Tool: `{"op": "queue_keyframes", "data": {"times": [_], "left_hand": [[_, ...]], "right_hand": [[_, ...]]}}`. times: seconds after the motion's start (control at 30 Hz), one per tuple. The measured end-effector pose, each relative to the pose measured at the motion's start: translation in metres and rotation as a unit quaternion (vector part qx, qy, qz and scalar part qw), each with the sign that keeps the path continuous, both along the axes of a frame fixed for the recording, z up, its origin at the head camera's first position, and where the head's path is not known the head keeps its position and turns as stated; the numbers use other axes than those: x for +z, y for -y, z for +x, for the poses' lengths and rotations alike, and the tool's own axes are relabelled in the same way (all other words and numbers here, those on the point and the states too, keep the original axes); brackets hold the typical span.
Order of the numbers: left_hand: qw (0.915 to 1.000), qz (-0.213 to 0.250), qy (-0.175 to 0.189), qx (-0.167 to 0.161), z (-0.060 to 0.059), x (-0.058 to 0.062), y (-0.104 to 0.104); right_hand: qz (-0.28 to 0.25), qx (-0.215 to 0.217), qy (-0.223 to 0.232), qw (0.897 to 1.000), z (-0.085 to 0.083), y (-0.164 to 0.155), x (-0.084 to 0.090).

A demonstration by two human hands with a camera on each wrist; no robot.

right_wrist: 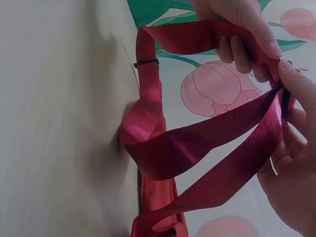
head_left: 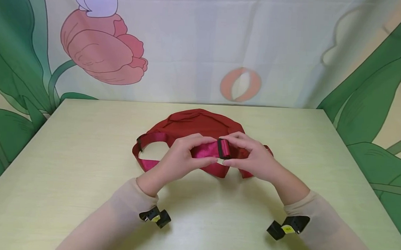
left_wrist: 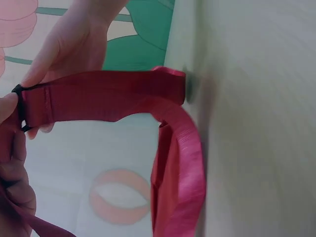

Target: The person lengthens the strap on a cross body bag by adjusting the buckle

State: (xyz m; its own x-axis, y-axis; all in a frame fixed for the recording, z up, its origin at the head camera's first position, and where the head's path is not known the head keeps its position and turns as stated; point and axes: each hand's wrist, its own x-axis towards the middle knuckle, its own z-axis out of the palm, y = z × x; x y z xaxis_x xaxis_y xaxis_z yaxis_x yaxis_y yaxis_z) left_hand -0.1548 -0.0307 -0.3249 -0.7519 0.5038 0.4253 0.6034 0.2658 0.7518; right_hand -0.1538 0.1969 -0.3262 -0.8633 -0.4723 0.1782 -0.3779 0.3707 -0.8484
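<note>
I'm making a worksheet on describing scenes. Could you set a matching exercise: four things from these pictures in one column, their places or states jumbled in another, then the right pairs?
Things
1. Bag
2. Held black buckle
3. Left hand
4. Large pink flower

Places and states
A. Holding the strap between thumb and fingers
B. Printed on the backdrop
C. Lying on the table, beyond the hands in the head view
D. Has webbing threaded through it

Right pairs: 1-C, 2-D, 3-A, 4-B
</note>
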Motion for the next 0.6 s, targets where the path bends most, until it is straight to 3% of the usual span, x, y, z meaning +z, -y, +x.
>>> {"op": "queue_keyframes", "data": {"times": [0.2,0.4,0.5,0.6], "left_hand": [[0.9972,0.045,0.058,0.012,0.005,-0.010,-0.006],[0.9895,0.098,0.106,-0.005,0.006,-0.014,-0.010],[0.9887,0.100,0.111,-0.010,0.006,-0.015,-0.010],[0.9926,0.068,0.101,0.000,0.005,-0.016,-0.007]], "right_hand": [[-0.034,0.012,-0.001,0.999,0.000,0.004,-0.006],[-0.062,0.020,0.025,0.998,0.000,0.008,-0.011],[-0.067,0.022,0.026,0.997,0.001,0.010,-0.012],[-0.070,0.019,0.017,0.997,0.000,0.008,-0.013]]}}
